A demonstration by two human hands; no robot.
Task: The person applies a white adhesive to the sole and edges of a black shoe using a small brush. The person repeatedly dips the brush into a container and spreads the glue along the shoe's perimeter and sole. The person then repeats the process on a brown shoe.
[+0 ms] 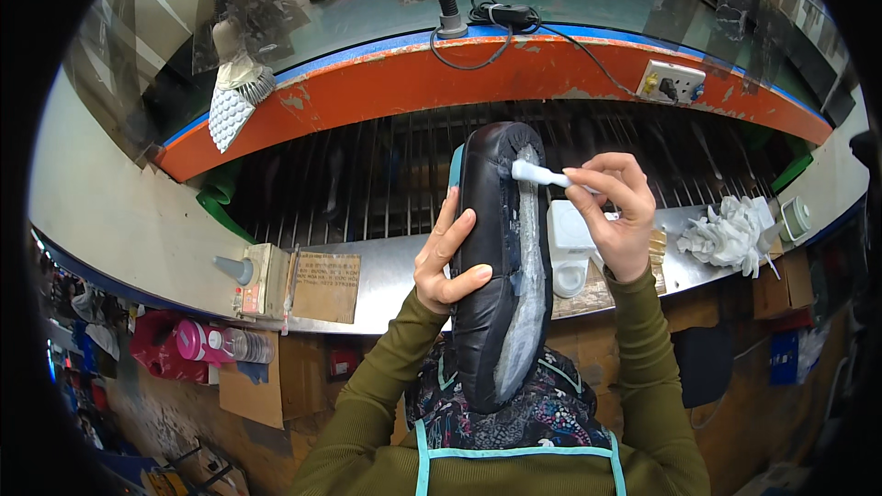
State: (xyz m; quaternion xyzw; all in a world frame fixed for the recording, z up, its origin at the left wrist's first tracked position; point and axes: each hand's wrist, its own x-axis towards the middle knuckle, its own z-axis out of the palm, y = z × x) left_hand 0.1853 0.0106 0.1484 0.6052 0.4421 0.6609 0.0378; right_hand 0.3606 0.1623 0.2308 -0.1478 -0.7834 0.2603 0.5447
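Note:
A black leather shoe upper, its sole side turned up and to the right, stands tilted in front of me with its lower end against my apron. A pale, shiny strip runs along the underside, and a bit of teal shows at its upper left edge. My left hand grips the upper's left side, thumb lying across the leather. In my right hand, a thin white brush is pinched between thumb and fingers. Its tip touches the underside near the upper end. A white container stands on the bench below that hand.
Crumpled white tissues lie right on the metal ledge; a cardboard piece lies left. Behind runs a rack of metal rods below an orange beam with a socket. A lamp hangs upper left.

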